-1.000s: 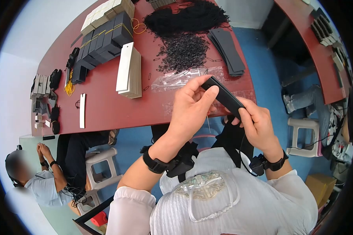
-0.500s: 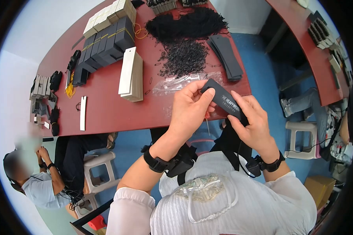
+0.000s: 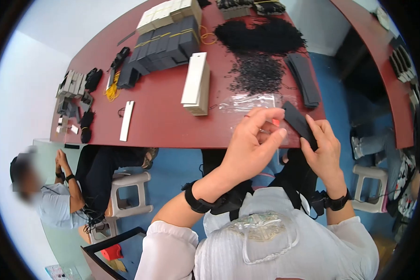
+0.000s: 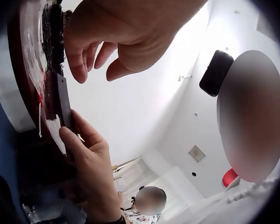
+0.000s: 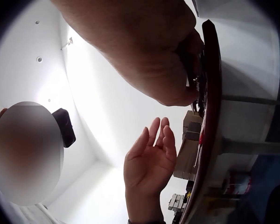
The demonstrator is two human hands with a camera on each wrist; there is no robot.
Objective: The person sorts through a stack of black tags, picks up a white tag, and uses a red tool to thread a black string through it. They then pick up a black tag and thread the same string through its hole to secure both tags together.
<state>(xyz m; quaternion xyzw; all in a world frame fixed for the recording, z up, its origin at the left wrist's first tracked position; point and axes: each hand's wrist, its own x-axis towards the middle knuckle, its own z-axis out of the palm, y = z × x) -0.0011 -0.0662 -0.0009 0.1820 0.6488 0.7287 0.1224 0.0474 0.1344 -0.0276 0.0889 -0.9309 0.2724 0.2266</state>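
Note:
A dark grey hang tag [image 3: 297,120] with a small hole near one end is held by my right hand [image 3: 323,148] at the table's front edge. Thumb and fingers pinch its lower end, as the left wrist view shows of the tag [image 4: 64,98] too. My left hand [image 3: 254,145] hovers beside the tag's holed end, fingers loosely bent and nothing between them. In the right wrist view that left hand [image 5: 150,163] has its palm turned up, apart from the tag. Between the hands, a thin tool with a red end [image 4: 40,99] shows at the table edge.
Clear plastic film [image 3: 247,102] lies behind the hands. Beyond it are a heap of black pins [image 3: 256,72], black cords [image 3: 261,36] and a stack of dark tags [image 3: 303,79]. A white tag stack [image 3: 196,86] stands left of these. Another person [image 3: 56,196] sits at far left.
My left hand has let go of the tag's holed end and drawn slightly away. The right hand keeps the tag, whose white lettering no longer shows. The head view has shifted.

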